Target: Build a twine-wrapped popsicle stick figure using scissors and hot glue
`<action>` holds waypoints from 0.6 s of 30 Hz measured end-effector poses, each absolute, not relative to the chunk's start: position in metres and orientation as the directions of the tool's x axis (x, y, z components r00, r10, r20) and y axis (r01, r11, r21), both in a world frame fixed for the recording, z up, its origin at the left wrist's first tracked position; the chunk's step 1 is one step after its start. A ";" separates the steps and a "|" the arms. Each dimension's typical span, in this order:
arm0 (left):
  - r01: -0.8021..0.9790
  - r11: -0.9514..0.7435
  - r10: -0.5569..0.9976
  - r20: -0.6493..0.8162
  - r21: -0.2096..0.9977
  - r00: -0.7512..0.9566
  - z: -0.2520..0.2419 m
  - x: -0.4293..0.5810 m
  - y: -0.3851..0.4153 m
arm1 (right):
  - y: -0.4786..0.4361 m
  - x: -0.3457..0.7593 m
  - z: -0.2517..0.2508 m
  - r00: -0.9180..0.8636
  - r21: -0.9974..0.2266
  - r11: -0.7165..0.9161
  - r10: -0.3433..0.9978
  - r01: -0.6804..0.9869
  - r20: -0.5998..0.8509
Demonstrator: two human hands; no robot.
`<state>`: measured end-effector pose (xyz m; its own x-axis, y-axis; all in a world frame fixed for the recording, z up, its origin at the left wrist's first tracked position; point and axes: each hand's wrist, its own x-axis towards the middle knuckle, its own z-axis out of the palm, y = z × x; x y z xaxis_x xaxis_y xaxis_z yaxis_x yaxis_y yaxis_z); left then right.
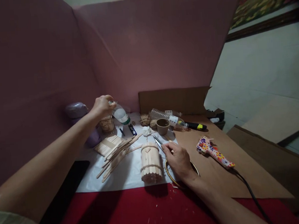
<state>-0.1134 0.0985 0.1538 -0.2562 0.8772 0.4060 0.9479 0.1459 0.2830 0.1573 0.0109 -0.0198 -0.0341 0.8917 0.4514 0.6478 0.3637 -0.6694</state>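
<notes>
My left hand point(104, 106) reaches to the back left, its fingers closed on the upper end of a clear plastic bottle point(120, 114) with a pale label and a green lower end. My right hand point(178, 159) is closed around scissors point(158, 142), their pale blades pointing away to the left and large gold-coloured loops showing around the hand. Just left of the blades stands a cylinder of craft sticks point(150, 161) with twine bands and a small stick heart. Loose craft sticks point(117, 158) lie in a pile farther left.
Balls of twine point(145, 119), a brown cup point(163, 126) and another plastic bottle point(174, 119) stand at the back. A flowered glue gun point(214, 152) with a black cord lies on cardboard point(247, 178) at right. A black flat object point(68, 188) lies at left.
</notes>
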 end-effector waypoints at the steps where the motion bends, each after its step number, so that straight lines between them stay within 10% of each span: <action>1: 0.947 0.148 0.892 0.375 0.285 -0.253 0.155 -0.115 0.099 | 0.011 0.157 -0.020 -0.036 -0.669 0.364 0.892 0.648 0.451; 18: 0.979 0.110 0.941 0.300 0.174 -0.159 0.174 -0.120 0.159 | 0.012 0.156 -0.020 -0.062 -0.685 0.369 0.901 0.628 0.428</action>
<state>-0.1197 0.1592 0.1738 -0.1591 0.9405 0.3002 0.9786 0.1101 0.1737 0.1562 0.0123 -0.0195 -0.0617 0.9015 0.4284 0.6283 0.3686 -0.6851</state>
